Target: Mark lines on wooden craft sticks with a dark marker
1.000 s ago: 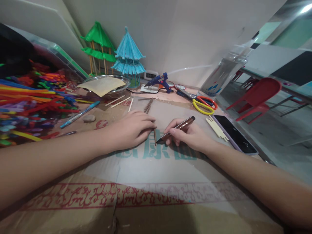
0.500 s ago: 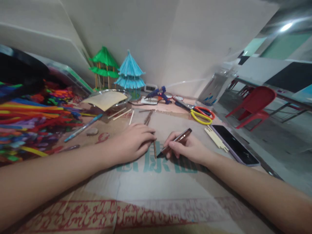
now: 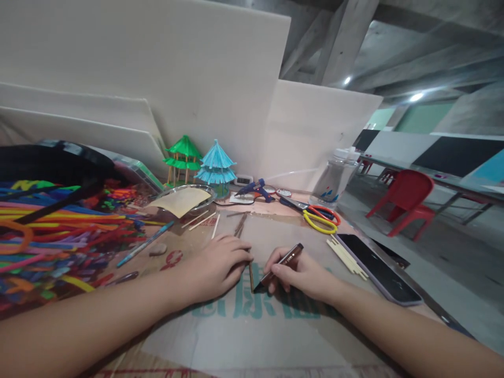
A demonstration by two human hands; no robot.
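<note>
A brown marker pen is gripped in my right hand, its dark tip touching or nearly touching the near end of a thin brown stick. My left hand lies on the covered tabletop with its fingers together, pinning the stick's far end under the fingertips. Just beyond that hand are several more brown sticks. Pale sticks lie to their left. Under both hands is a translucent sheet with green characters showing.
At the back stand a green model pavilion and a blue one, near a glue gun. Scissors, pale sticks and a phone lie right. Colourful pipe cleaners heap up left. A bottle stands back right.
The view has tilted upward, so everything sits lower in the picture. Both hands keep nearly the same place on the sheet, and the marker tip stays at the stick's near end.
</note>
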